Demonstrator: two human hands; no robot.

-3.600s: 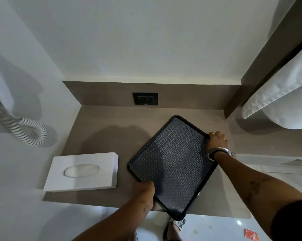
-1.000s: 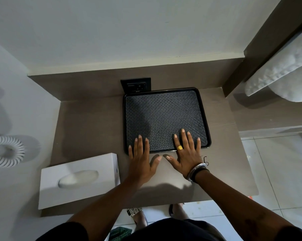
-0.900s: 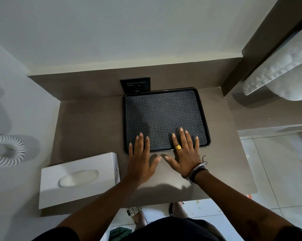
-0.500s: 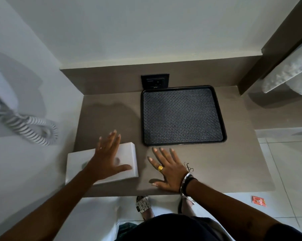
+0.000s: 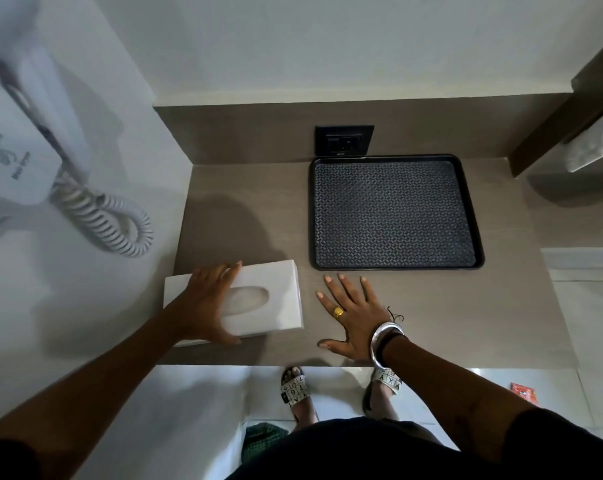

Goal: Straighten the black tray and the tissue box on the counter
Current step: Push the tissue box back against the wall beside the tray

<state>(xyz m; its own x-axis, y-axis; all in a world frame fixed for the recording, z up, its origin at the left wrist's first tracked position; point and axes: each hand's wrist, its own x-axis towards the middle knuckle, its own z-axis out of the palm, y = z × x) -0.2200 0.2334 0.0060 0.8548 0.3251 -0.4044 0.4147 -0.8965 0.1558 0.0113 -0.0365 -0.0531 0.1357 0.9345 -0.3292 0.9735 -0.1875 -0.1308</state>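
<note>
White and light, the tissue box (image 5: 258, 299) lies at the near left of the counter (image 5: 466, 323), slightly skewed to its front edge. The left hand (image 5: 203, 303) clasps it, fingers over the far side, thumb on the near side. Pulled or twisted too hard, it could slip off that near edge, or swing right into the right hand (image 5: 353, 318), which lies spread flat on bare counter just beside it. Far right, the black tray (image 5: 393, 213) sits square against the back wall, untouched; a careless sweep could knock it askew.
</note>
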